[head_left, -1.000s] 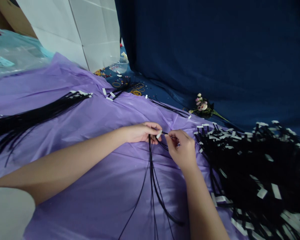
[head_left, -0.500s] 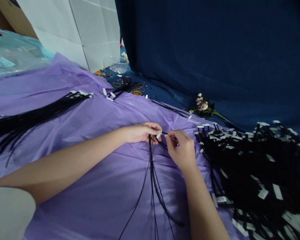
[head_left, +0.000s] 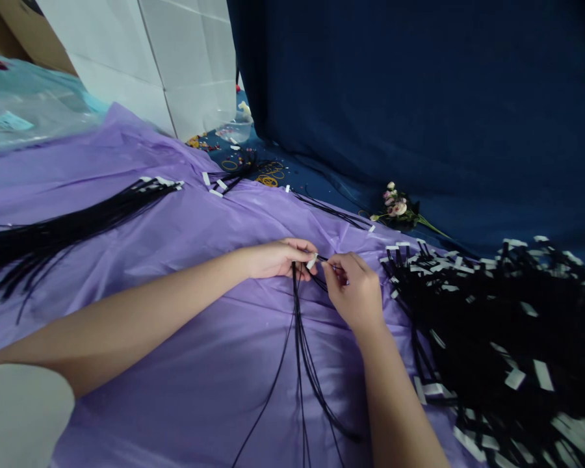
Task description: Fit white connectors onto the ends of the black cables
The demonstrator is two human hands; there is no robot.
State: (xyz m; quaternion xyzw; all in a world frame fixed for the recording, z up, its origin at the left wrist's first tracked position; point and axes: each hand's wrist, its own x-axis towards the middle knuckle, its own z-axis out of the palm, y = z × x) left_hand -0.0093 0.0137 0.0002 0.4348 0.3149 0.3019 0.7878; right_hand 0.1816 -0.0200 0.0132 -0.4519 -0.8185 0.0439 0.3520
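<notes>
My left hand is closed on a bundle of thin black cords, which hangs down over the purple sheet. A small white tag shows at its fingertips. Just to the right, my right hand pinches the black cord ends beside the tag, thumb and forefinger together; the exact grip is too small to make out. Short lengths of black cord span the narrow gap between the two hands.
A large heap of white-tagged black cords lies at the right. Another tagged bundle rests at the left. Beyond the sheet are artificial flowers, yellow rubber bands, a clear bowl and a dark blue cloth.
</notes>
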